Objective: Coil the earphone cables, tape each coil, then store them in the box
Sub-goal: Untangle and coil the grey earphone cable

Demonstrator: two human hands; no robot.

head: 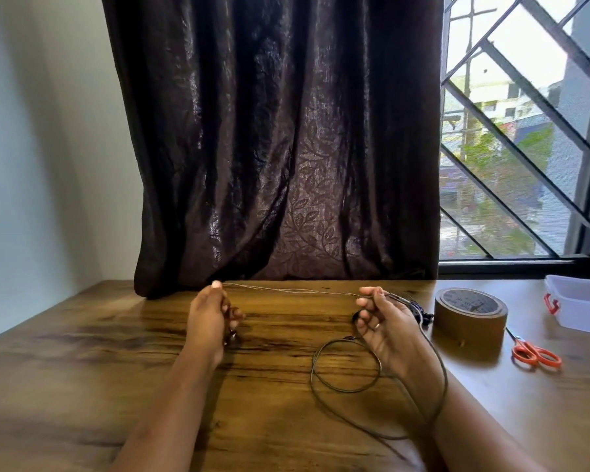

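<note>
A thin earphone cable (293, 290) is stretched taut between my two hands above the wooden table (82, 352). My left hand (208, 318) pinches one end at its fingertips, and the dark earbuds hang below its curled fingers. My right hand (385, 330) pinches the cable's other end. The rest of the dark cable (346, 366) lies in a loose loop on the table under my right hand and runs around my right wrist. A roll of brown tape (470, 318) stands to the right. The clear plastic box (579, 303) with a red clasp sits at the far right.
Orange-handled scissors (535, 352) lie to the right of the tape roll. Another small dark earphone bundle (419, 310) rests between my right hand and the tape. A dark curtain (280, 148) hangs at the table's back edge, beside a barred window (525, 131).
</note>
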